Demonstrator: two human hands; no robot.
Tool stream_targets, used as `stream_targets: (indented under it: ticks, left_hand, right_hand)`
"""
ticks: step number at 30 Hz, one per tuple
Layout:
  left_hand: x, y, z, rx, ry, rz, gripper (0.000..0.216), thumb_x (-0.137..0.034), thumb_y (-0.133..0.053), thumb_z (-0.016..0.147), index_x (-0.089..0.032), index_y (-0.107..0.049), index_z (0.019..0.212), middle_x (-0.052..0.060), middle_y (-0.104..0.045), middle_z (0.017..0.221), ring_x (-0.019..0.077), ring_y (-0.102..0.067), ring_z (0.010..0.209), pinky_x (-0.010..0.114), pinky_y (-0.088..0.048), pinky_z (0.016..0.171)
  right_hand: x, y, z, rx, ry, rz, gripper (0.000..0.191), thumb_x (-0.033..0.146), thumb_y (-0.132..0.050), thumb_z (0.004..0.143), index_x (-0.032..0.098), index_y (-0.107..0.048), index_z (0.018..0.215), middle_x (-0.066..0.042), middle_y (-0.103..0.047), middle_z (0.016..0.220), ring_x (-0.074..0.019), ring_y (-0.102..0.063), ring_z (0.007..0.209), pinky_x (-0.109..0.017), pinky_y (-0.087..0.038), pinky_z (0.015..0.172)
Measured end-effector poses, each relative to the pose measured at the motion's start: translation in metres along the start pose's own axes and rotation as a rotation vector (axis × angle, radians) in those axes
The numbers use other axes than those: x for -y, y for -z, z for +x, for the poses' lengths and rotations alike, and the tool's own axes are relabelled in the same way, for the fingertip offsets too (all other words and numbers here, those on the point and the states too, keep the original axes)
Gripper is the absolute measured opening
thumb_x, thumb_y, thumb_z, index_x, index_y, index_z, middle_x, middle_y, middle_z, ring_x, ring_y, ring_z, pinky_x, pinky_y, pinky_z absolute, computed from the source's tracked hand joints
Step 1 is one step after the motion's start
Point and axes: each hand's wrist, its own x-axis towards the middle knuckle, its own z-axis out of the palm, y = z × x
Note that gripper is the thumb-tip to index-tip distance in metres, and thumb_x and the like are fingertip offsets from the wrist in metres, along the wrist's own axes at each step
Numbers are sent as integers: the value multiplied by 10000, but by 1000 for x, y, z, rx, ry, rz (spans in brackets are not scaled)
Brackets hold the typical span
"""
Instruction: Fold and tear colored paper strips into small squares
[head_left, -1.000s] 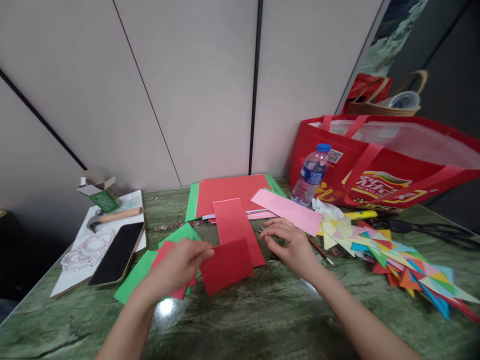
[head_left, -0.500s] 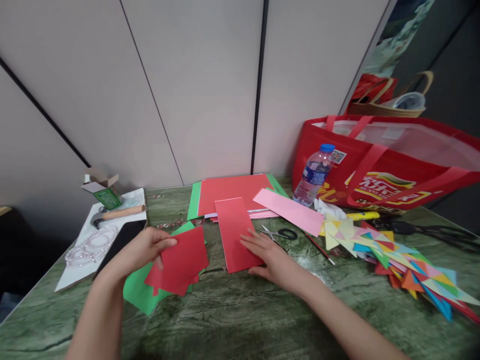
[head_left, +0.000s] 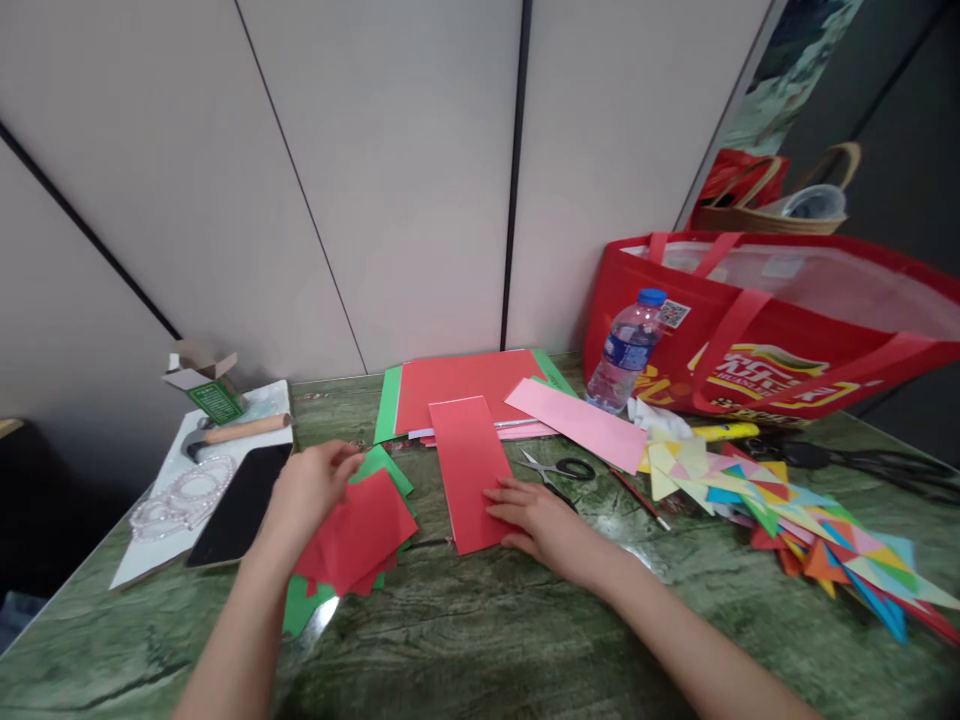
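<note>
My left hand [head_left: 309,487] rests on top of a red paper square [head_left: 358,533], fingers curled at its upper edge, on a small pile of red and green pieces [head_left: 390,471]. My right hand [head_left: 536,518] lies flat with fingers spread on the near end of a long red paper strip [head_left: 470,462] on the green marble table [head_left: 487,640]. Small scissors [head_left: 559,467] lie just right of the strip.
Red and green sheets [head_left: 457,385] and a pink strip [head_left: 577,422] lie behind. A water bottle [head_left: 626,350] and red tote bag [head_left: 780,330] stand at right, above several coloured paper triangles [head_left: 787,510]. At left, a phone [head_left: 240,505], bead bracelets [head_left: 184,497] and hammer [head_left: 232,432].
My left hand carried the red square left and set it down on the pile of red and green pieces. My right hand moved onto the long red strip and pressed it flat.
</note>
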Motion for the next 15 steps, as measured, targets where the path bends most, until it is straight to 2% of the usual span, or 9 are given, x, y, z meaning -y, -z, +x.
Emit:
stream_targets:
  ticks: [2,3,5,7,12,15]
  left_hand:
    - [-8,-17,1,62,-87,-129,299,-444,-482,747,-182,-614,690,17,-657,549,181,-600,491,254,-391,550]
    - [-12,-26,1,115,-85,-235,338,-465,-469,751,-173,-595,638,30,-663,568,180,-601,481,258,-403,542]
    - [-18,-43,0,237,-4,-465,353,-481,-472,746,-157,-578,655,46,-664,581,190,-613,479,271,-427,525]
    - [-24,-55,-3,290,39,-544,363,-485,-449,758,-143,-563,714,53,-657,586,201,-623,479,281,-444,499]
    - [-38,-62,-12,359,160,-703,376,-489,-386,811,-142,-515,880,61,-662,690,192,-648,519,300,-482,530]
    - [-41,-61,-15,378,262,-868,318,-470,-434,812,-180,-468,937,49,-656,731,188,-649,538,313,-495,544]
  right_hand:
    - [1,1,0,-9,2,-2,292,252,-554,808,219,-620,1090,-56,-554,1230,-266,-432,1189,-428,-357,977]
    - [2,2,0,-17,7,-1,262,249,-534,821,220,-636,1061,-56,-566,1216,-260,-441,1183,-424,-367,969]
    - [4,2,0,-41,28,-2,235,214,-491,845,211,-656,1012,-62,-596,1173,-247,-465,1163,-412,-384,954]
    - [6,2,0,-79,46,-7,245,160,-456,855,198,-651,997,-73,-636,1101,-235,-508,1119,-414,-389,942]
    - [7,3,3,-288,70,49,236,131,-406,865,180,-626,935,-75,-681,916,-188,-620,872,-366,-449,837]
    - [9,6,3,-467,67,120,210,144,-408,865,172,-601,941,-80,-675,898,-183,-613,844,-325,-472,765]
